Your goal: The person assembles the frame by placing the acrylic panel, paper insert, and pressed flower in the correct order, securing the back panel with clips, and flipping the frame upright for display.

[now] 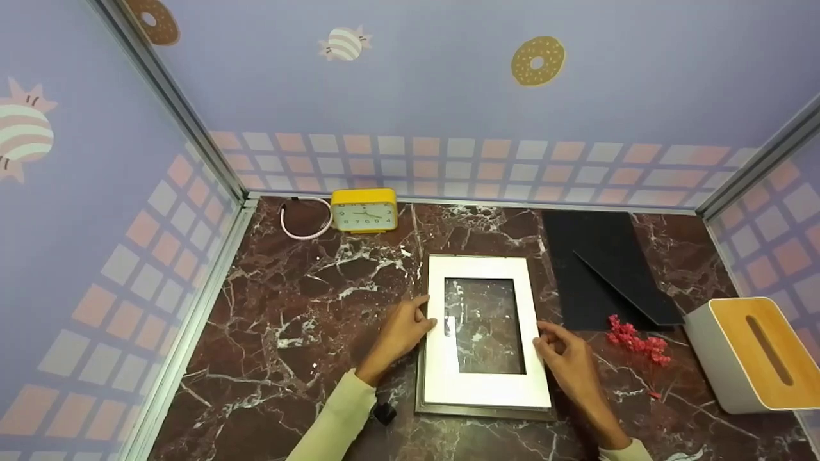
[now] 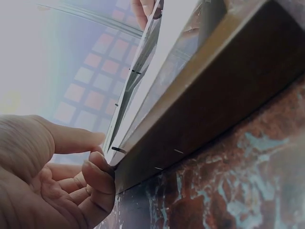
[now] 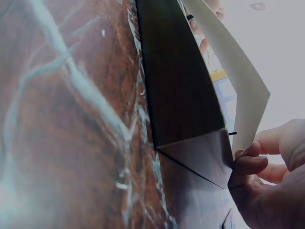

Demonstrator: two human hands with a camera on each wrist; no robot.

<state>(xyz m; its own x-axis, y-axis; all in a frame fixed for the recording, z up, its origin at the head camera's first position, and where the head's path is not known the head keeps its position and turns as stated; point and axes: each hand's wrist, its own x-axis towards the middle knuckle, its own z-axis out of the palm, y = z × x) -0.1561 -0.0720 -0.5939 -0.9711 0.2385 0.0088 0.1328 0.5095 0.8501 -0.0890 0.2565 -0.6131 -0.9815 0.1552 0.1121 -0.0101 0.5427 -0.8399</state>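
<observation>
A white picture mat (image 1: 487,389) with a rectangular window lies over a picture frame (image 1: 419,402) on the marbled table. My left hand (image 1: 402,330) pinches the mat's left edge between thumb and fingers, close to the frame's side. On the opposite edge, my right hand (image 1: 567,358) pinches the mat as well. In the right wrist view the mat (image 3: 252,100) stands tilted above the dark frame side (image 3: 181,76). Small black tabs stick out along the frame's inner edge (image 2: 205,71) in the left wrist view. Through the window the marbled surface shows.
A black backing board (image 1: 576,282) with a stand leg lies at the right. Near it are a pink flower sprig (image 1: 637,342) and a tissue box (image 1: 730,358). A yellow clock (image 1: 365,211) and a headband (image 1: 304,237) sit by the back wall.
</observation>
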